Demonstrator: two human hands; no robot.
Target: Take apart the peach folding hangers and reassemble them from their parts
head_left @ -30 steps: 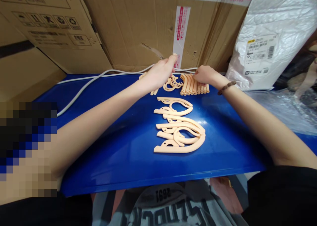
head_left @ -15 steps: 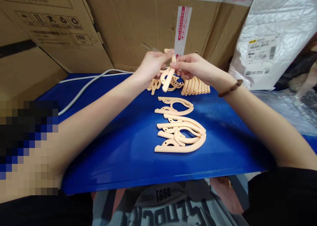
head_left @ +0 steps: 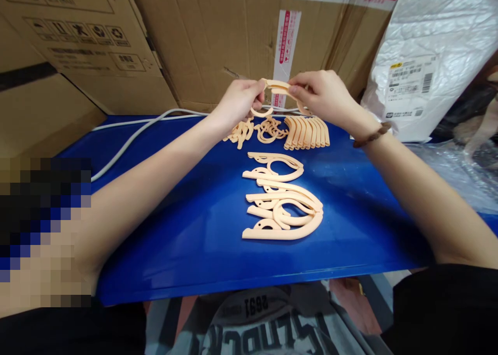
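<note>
Both my hands hold one peach plastic hanger assembly (head_left: 278,85) above the back of the blue table. My left hand (head_left: 243,100) pinches its left end, where a curved hook part hangs below the fingers. My right hand (head_left: 322,93) grips its right end, with another curved piece partly hidden under the fingers. Underneath lie a heap of small peach parts (head_left: 241,132), a pile of hooks (head_left: 269,130) and a neat row of curved arms (head_left: 307,133). Nearer to me are a folded hanger (head_left: 278,176) and some overlapping hangers (head_left: 288,234).
Cardboard boxes (head_left: 218,38) stand behind the blue table (head_left: 187,251). A white cable (head_left: 132,142) runs along the back left. At the right are a white plastic parcel (head_left: 412,85) and clear plastic wrap (head_left: 451,173).
My right hand has moved right and slightly up, away from my left. The held piece has turned from steeply slanted to nearly level between both hands.
</note>
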